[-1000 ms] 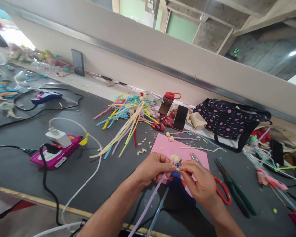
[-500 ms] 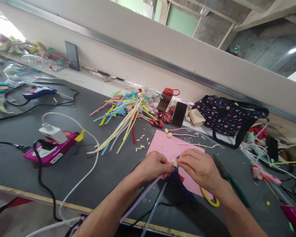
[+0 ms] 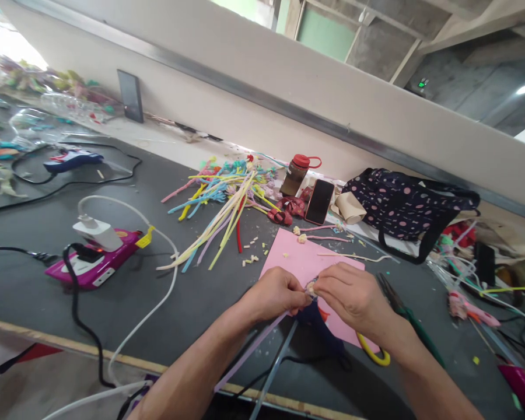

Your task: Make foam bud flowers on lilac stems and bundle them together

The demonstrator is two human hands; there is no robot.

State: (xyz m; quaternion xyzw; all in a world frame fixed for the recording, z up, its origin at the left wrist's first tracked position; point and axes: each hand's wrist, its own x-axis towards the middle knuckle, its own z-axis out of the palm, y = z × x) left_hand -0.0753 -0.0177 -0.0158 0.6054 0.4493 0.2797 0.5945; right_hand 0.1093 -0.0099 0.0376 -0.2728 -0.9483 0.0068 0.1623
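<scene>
Lilac stem (image 3: 254, 353) is with you at the front of the table, running from under your left hand (image 3: 276, 294) down past the table edge, with a cream tuft (image 3: 311, 288) by its upper end. A second ago the tuft stands clear above your fingertips; now it sits lower, right between them, mostly covered. Your left thumb and finger are pressed together on the stem just beside the tuft. Your right hand (image 3: 354, 294) has turned over the top and come inward, its thumb and fingers pinched on the tuft's other side. Exactly where each fingertip lands is too small to tell. As I judge it, that puts the work on the tuft itself, with your left hand steadying and your right doing the finer handling.

Your right hand's shift changes what shows around it, too: a yellow handle (image 3: 373, 354) appears below your wrist, the red one is out of sight, and your forearm covers part of the pliers (image 3: 410, 318). Beneath your fingers is the navy glue gun (image 3: 317, 321), partly hidden, over the pink sheet (image 3: 280, 256); whether your hands touch it, I cannot tell.
</scene>
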